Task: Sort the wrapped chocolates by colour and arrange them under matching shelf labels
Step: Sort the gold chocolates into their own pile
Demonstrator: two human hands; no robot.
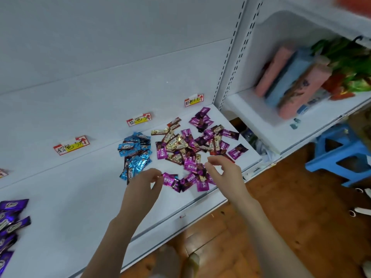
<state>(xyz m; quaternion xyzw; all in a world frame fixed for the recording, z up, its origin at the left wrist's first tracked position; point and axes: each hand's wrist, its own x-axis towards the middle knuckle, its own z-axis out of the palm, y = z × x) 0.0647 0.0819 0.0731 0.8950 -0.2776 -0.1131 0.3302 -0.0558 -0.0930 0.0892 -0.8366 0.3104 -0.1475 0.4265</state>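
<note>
On a white shelf (80,197) lies a mixed heap of magenta, gold and brown wrapped chocolates (192,145). Blue wrapped chocolates (135,152) sit bunched below the middle label (139,119). Dark purple ones (10,223) lie at the far left edge. Two more labels hang on the back wall: a left label (71,145) and a right label (194,100). My left hand (145,182) hovers beside a magenta chocolate (169,179), fingers curled, a thin red bit at the fingertips. My right hand (222,169) hovers over the heap's front with curled fingers, holding nothing that I can see.
A neighbouring shelf bay (281,121) at the right holds pink and blue packs (289,81) and green bags. A slotted metal upright (228,57) divides the bays. A blue plastic stool (341,155) stands on the wooden floor (281,217).
</note>
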